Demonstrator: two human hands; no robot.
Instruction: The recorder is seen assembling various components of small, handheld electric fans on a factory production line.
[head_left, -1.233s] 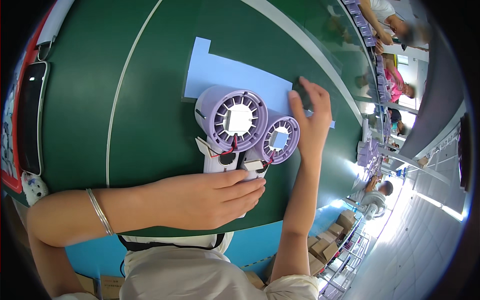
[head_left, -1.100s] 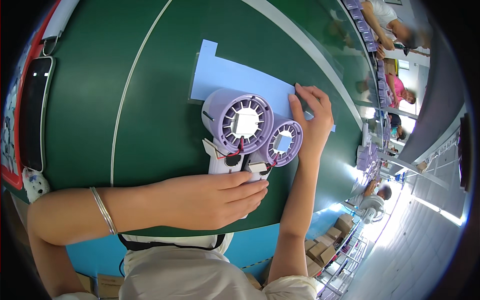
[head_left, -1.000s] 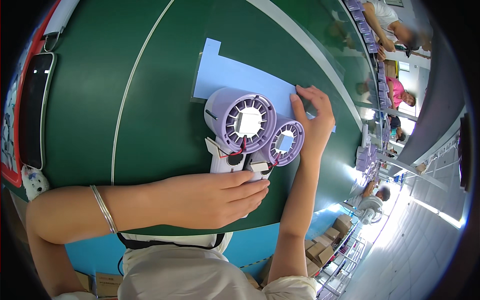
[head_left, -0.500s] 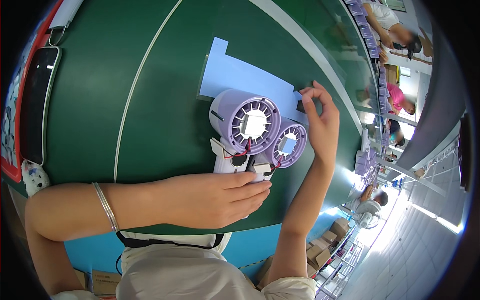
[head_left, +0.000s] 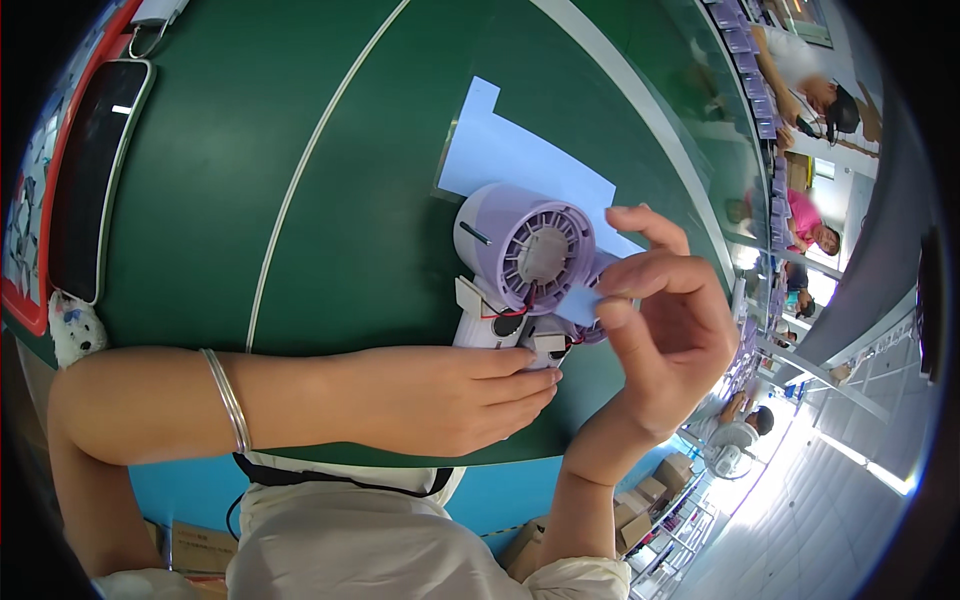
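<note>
Two purple handheld fans lie side by side on the green table, the nearer-left fan (head_left: pixel 488 240) showing its round slotted end and a pale hub. The other fan (head_left: pixel 592 333) is mostly hidden behind my right hand. Red and black wires with small white tabs hang out by the handles. My left hand (head_left: pixel 455 400) lies across both white handles, fingers closed over them. Between thumb and forefinger, my right hand (head_left: pixel 675 330) pinches a small blue square piece (head_left: pixel 577 304) in front of the second fan. Beyond the fans lies a light blue sheet (head_left: pixel 530 160) with a stepped edge.
A dark phone-like device (head_left: pixel 98 185) lies at the left by a red tray (head_left: pixel 38 290) of small parts, with a white plush charm (head_left: pixel 76 328) beside it. Several people sit along the line at right, near a white fan (head_left: pixel 732 450) and cardboard boxes (head_left: pixel 640 495).
My right hand has come from the blue sheet's right end toward me and now pinches the blue square at the second fan. My left hand stays on the handles.
</note>
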